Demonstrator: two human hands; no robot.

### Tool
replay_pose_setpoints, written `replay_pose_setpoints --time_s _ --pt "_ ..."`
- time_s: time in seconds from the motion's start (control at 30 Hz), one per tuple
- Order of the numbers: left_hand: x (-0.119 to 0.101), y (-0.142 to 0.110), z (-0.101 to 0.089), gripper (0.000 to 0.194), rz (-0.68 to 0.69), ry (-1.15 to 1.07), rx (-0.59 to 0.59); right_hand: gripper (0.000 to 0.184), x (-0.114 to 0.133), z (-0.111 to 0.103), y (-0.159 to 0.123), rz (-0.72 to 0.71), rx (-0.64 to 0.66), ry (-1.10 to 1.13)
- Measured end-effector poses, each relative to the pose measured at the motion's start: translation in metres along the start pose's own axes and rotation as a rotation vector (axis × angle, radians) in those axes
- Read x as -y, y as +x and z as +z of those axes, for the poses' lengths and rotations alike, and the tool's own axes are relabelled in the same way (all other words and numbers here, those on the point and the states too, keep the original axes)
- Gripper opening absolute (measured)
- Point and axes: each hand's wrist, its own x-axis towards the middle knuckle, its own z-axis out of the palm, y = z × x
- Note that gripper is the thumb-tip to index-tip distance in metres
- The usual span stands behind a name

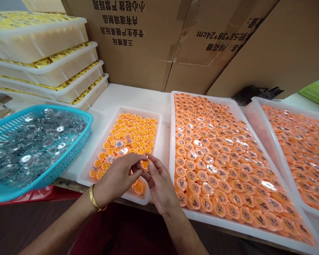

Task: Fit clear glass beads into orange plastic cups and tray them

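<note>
Over the near end of a small white tray (pixel 159 122), my two hands meet around one small orange cup (pixel 145 164). The fingers and thumb of my right hand (pixel 161 184) pinch it from the right. Closed around its left side is my left hand (pixel 117 173), with a gold bracelet at the wrist. Rows of orange cups (pixel 141 131) with bumpy yellow-orange contents fill much of the tray below. A few clear round lids (pixel 119 143) lie loose on top of them. Another orange cup (pixel 139 188) sits just below my fingers.
On the left stands a blue basket (pixel 89 124) heaped with clear plastic pieces, beside stacked white trays (pixel 95 53) of yellow items. To the right, a large white tray (pixel 172 141) holds lidded orange cups, with another tray (pixel 257 102) beyond. Cardboard boxes (pixel 149 63) line the back.
</note>
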Motion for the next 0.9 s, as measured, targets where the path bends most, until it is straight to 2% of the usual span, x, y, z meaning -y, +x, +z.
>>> replay_pose_setpoints --time_s 0.07,0.13,0.2,0.33,0.43,0.57,0.7,0.9 --pt "-0.002 0.002 0.001 0.037 0.044 0.083 0.006 0.036 -0.003 0.002 0.000 -0.021 0.033 -0.014" --pt "-0.002 0.003 0.003 0.038 0.065 0.119 -0.012 0.033 -0.005 0.003 0.000 -0.039 0.031 0.003" --pt "0.001 0.001 0.008 0.032 0.051 0.138 -0.100 0.032 -0.005 0.004 0.001 -0.038 0.000 0.040" --pt "0.015 -0.009 0.025 0.023 -0.118 0.081 -0.322 0.037 -0.005 0.005 0.001 -0.030 -0.051 0.123" --pt "0.024 -0.018 0.041 0.025 -0.223 -0.043 -0.416 0.039 -0.005 0.006 0.002 -0.051 -0.062 0.164" --pt "0.029 -0.022 0.054 0.022 -0.222 -0.160 -0.474 0.037 -0.009 0.009 0.001 -0.080 -0.062 0.199" --pt "0.027 -0.018 0.056 0.013 -0.174 -0.156 -0.529 0.037 -0.014 0.012 0.000 -0.106 -0.060 0.214" --pt "0.025 -0.017 0.054 0.012 -0.153 -0.272 -0.506 0.035 -0.017 0.014 -0.001 -0.116 -0.078 0.215"
